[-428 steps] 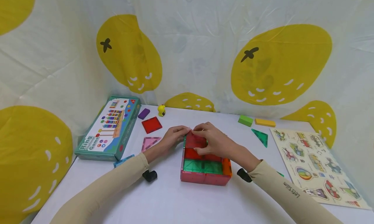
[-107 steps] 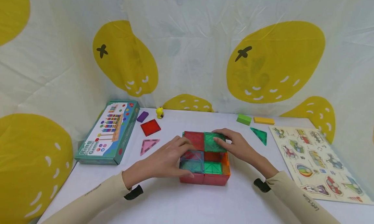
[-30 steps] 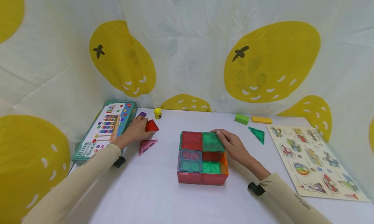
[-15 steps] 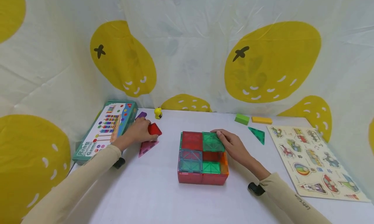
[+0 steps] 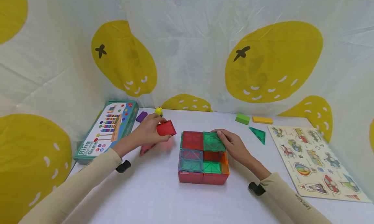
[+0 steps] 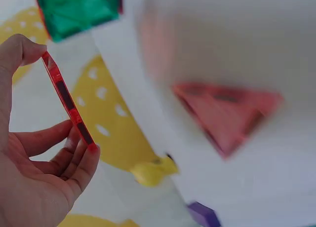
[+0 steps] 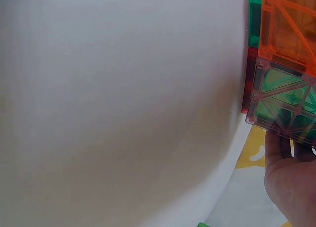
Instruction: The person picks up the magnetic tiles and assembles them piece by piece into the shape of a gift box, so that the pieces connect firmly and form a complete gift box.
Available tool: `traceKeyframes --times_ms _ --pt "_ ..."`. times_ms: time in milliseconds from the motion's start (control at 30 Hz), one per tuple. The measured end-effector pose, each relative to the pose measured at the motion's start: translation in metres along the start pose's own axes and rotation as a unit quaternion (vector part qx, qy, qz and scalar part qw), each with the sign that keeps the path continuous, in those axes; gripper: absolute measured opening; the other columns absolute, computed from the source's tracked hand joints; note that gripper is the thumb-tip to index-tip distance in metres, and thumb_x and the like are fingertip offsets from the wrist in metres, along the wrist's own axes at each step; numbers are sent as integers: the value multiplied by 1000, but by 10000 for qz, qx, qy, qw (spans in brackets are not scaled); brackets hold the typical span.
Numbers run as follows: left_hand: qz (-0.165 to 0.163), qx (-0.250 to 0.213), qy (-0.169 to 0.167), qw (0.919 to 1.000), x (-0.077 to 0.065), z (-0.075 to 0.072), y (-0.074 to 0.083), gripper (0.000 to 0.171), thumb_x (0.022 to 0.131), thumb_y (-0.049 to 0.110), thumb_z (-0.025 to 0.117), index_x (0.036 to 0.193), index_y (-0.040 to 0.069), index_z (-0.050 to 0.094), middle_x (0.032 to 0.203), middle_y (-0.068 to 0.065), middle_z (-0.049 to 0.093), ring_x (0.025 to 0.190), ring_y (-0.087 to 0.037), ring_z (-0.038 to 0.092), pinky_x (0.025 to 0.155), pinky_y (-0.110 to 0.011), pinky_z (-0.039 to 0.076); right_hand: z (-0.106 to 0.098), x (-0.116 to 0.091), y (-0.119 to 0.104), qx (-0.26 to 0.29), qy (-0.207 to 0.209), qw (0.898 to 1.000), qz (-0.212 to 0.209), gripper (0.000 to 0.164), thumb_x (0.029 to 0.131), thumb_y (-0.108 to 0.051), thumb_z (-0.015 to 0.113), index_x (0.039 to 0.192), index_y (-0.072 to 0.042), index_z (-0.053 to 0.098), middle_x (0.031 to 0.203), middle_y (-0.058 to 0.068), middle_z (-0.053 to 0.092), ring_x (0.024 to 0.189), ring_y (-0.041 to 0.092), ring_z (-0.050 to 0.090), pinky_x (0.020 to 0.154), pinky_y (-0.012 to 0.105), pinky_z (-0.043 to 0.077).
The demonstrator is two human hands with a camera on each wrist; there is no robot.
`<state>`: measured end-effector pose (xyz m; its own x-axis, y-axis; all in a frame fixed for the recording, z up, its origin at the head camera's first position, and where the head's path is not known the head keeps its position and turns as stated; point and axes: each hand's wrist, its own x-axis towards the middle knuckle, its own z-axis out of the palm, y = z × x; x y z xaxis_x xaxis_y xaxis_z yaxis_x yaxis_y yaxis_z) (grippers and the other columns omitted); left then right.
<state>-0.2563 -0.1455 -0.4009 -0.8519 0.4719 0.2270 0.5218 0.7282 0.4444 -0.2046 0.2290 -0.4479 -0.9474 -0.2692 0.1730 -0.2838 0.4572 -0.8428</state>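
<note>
My left hand (image 5: 149, 130) holds a red square magnetic tile (image 5: 166, 128) above the table; in the left wrist view the tile (image 6: 68, 101) is edge-on between thumb and fingertips. A low box of magnetic tiles (image 5: 202, 178) stands mid-table. Its top carries a red tile (image 5: 193, 140), a blue tile (image 5: 191, 159) and a green tile (image 5: 214, 143); the front right quarter is uncovered. My right hand (image 5: 238, 147) grips the box's back right corner, thumb by the green tile; its other fingers are mostly hidden in the head view.
Below my left hand lies a pink triangle tile (image 6: 224, 118). Further back are a purple block (image 5: 141, 116), a yellow figure (image 5: 158, 111) and a game box (image 5: 109, 128). Rightward are a green triangle (image 5: 258, 135), green block (image 5: 243, 118), yellow block (image 5: 262, 120) and picture puzzle board (image 5: 315, 165).
My left hand went from the box to the red tile at the left, lifted it and brought it rightward. The right hand stays at the box corner. Earlier, the box top got its tiles.
</note>
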Motion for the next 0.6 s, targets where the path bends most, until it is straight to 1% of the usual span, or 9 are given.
traceKeyframes --times_ms 100,200,433,600 --pt "183 -120 51 9997 -1 0 15 64 78 43 86 126 3 70 120 -11 60 107 -26 55 76 -35 57 0 0 0 -8 -5 10000 16 38 116 -29 46 142 -10 65 140 11 65 128 32 58 106 56 49" --pt "324 -244 6 9992 -2 -1 29 65 77 41 87 127 4 69 120 -9 59 108 -25 56 75 -34 59 0 -1 1 -12 -4 10000 8 37 116 -28 46 142 -10 66 140 12 65 128 32 58 106 56 49" --pt "682 -439 -340 9961 -4 2 65 65 81 43 84 131 5 67 122 -4 57 114 -20 54 77 -31 61 -1 -1 0 -3 20 10000 -52 37 116 -28 46 141 -9 66 139 12 66 126 32 59 105 56 50" --pt "1078 -506 -621 9909 -5 8 93 67 81 44 84 133 6 65 124 -2 57 118 -15 50 79 -26 59 0 -1 0 16 7 10000 -42 37 116 -27 46 141 -9 66 139 12 65 126 33 60 105 57 50"
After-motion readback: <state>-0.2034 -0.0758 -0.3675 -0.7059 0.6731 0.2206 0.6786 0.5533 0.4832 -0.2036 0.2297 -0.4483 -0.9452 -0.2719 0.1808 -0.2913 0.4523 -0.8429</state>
